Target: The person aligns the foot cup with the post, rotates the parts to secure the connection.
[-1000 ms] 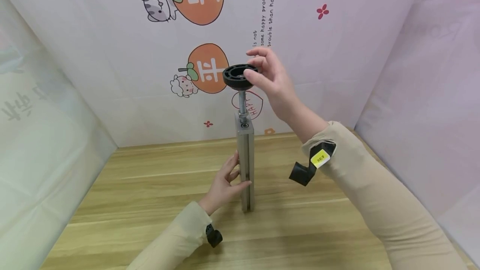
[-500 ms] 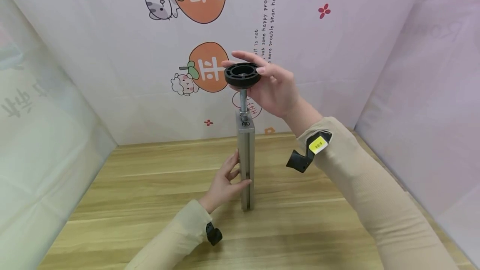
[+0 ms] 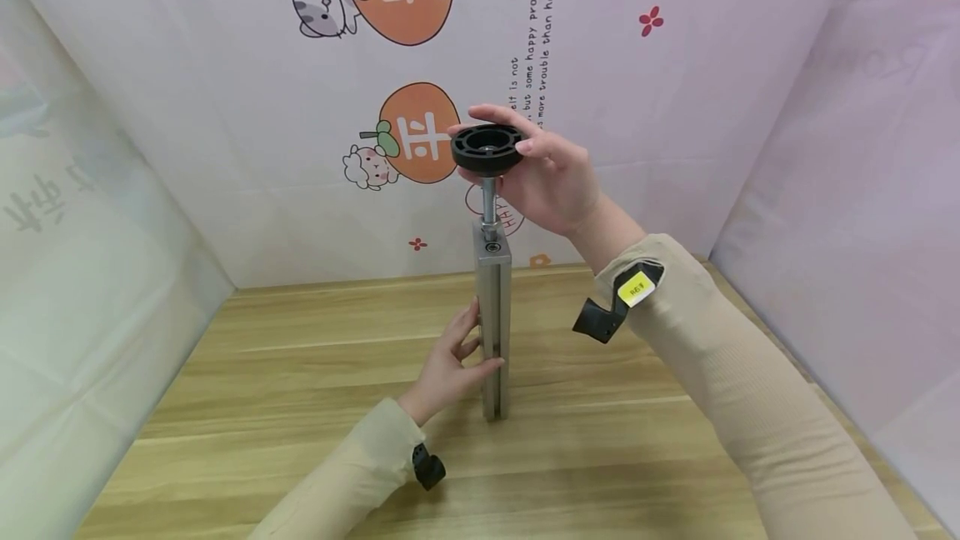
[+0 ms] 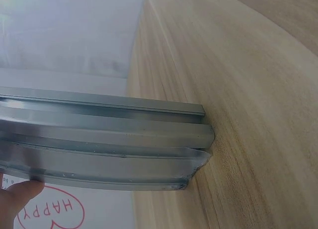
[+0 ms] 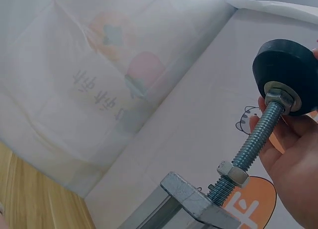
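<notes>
Head view is showing the left hand (image 3: 448,369) pinching the metal post (image 3: 492,298) partway down, its thumb on the front face and its fingers along the left side, while the post is standing upright on the wooden table (image 3: 600,473). Above, the right hand (image 3: 551,190) is holding the black disc (image 3: 487,160), its thumb resting on the rim and its fingers reaching round the far side. Between disc and post, the threaded rod (image 5: 256,138) is rising from the end cap (image 5: 193,195), a lower nut (image 5: 233,174) sitting near the cap and an upper nut (image 5: 279,99) sitting at the disc's underside. Behind, a printed white sheet (image 3: 600,107) is hanging.
</notes>
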`<act>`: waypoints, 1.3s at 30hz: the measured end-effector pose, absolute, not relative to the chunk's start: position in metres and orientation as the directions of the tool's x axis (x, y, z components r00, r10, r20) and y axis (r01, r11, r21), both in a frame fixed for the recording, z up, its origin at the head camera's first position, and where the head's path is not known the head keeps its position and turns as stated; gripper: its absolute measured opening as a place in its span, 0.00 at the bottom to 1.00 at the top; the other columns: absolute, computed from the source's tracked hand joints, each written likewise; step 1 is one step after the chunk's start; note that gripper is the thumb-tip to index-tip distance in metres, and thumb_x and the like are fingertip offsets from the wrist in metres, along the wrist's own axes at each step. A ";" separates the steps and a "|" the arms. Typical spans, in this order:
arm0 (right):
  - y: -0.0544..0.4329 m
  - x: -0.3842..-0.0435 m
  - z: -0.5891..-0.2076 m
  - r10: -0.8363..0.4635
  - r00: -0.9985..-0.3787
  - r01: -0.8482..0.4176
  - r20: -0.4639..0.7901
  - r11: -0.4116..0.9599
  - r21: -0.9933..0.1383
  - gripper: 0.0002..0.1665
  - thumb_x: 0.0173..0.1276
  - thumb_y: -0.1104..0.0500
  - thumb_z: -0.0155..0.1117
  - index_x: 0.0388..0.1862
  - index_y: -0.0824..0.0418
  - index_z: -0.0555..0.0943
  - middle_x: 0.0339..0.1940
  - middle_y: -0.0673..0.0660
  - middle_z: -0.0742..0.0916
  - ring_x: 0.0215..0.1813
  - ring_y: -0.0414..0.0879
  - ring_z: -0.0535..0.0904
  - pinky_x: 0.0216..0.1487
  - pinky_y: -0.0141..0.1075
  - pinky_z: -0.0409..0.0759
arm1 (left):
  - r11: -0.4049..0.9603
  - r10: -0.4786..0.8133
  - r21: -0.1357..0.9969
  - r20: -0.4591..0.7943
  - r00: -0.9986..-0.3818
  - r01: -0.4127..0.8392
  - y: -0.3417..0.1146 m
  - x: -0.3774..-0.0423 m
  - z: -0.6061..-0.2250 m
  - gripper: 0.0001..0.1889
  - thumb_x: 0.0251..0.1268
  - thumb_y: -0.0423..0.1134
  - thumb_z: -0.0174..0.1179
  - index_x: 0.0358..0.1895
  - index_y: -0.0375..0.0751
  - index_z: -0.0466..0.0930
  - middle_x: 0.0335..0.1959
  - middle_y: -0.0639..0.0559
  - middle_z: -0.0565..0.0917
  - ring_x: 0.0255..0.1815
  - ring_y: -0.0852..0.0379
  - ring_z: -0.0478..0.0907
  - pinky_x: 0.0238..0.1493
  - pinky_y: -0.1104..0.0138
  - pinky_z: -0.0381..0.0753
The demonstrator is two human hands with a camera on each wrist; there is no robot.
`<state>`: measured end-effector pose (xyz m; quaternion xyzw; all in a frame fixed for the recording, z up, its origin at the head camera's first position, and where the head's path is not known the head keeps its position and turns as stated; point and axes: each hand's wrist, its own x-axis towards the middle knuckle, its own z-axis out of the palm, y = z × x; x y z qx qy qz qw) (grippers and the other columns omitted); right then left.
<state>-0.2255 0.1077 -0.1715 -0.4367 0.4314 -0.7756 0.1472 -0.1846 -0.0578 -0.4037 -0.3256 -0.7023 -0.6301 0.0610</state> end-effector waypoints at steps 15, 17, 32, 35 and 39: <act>0.116 -0.221 -0.172 -0.523 -0.659 -0.350 0.540 -0.423 -0.836 0.17 0.59 0.65 0.51 0.46 0.52 0.77 0.55 0.56 0.77 0.59 0.53 0.71 0.58 0.33 0.72 | -0.012 0.372 0.848 0.495 -0.785 0.529 -0.057 -0.182 -0.407 0.53 0.53 0.20 0.63 0.69 0.79 0.48 0.69 0.34 0.58 0.61 0.69 0.63 0.61 0.61 0.71; 0.117 -0.219 -0.170 -0.505 -0.681 -0.380 0.531 -0.376 -0.845 0.17 0.59 0.65 0.51 0.47 0.52 0.76 0.55 0.56 0.78 0.58 0.52 0.72 0.58 0.35 0.72 | -0.014 0.374 0.844 0.501 -0.780 0.536 -0.057 -0.182 -0.407 0.53 0.53 0.20 0.63 0.70 0.77 0.48 0.69 0.34 0.59 0.61 0.69 0.63 0.61 0.62 0.72; 0.109 -0.204 -0.160 -0.321 -0.788 -0.516 0.525 -0.123 -0.848 0.20 0.56 0.72 0.60 0.48 0.61 0.70 0.44 0.54 0.78 0.44 0.46 0.75 0.45 0.29 0.77 | -0.027 0.384 0.835 0.517 -0.765 0.550 -0.057 -0.184 -0.406 0.54 0.53 0.20 0.63 0.70 0.78 0.47 0.70 0.35 0.57 0.62 0.69 0.63 0.61 0.64 0.72; 0.109 -0.201 -0.159 -0.292 -0.796 -0.533 0.531 -0.079 -0.842 0.21 0.56 0.71 0.62 0.48 0.61 0.70 0.43 0.54 0.77 0.43 0.47 0.74 0.45 0.30 0.76 | -0.024 0.381 0.841 0.508 -0.773 0.541 -0.057 -0.184 -0.405 0.53 0.53 0.20 0.63 0.69 0.79 0.48 0.70 0.35 0.57 0.62 0.69 0.62 0.61 0.63 0.71; 0.107 -0.199 -0.158 -0.241 -0.803 -0.565 0.546 0.014 -0.825 0.23 0.55 0.69 0.66 0.49 0.63 0.70 0.42 0.53 0.76 0.40 0.48 0.74 0.43 0.31 0.74 | -0.022 0.380 0.844 0.503 -0.776 0.536 -0.056 -0.183 -0.403 0.54 0.52 0.19 0.63 0.68 0.81 0.48 0.71 0.34 0.55 0.62 0.69 0.62 0.61 0.62 0.71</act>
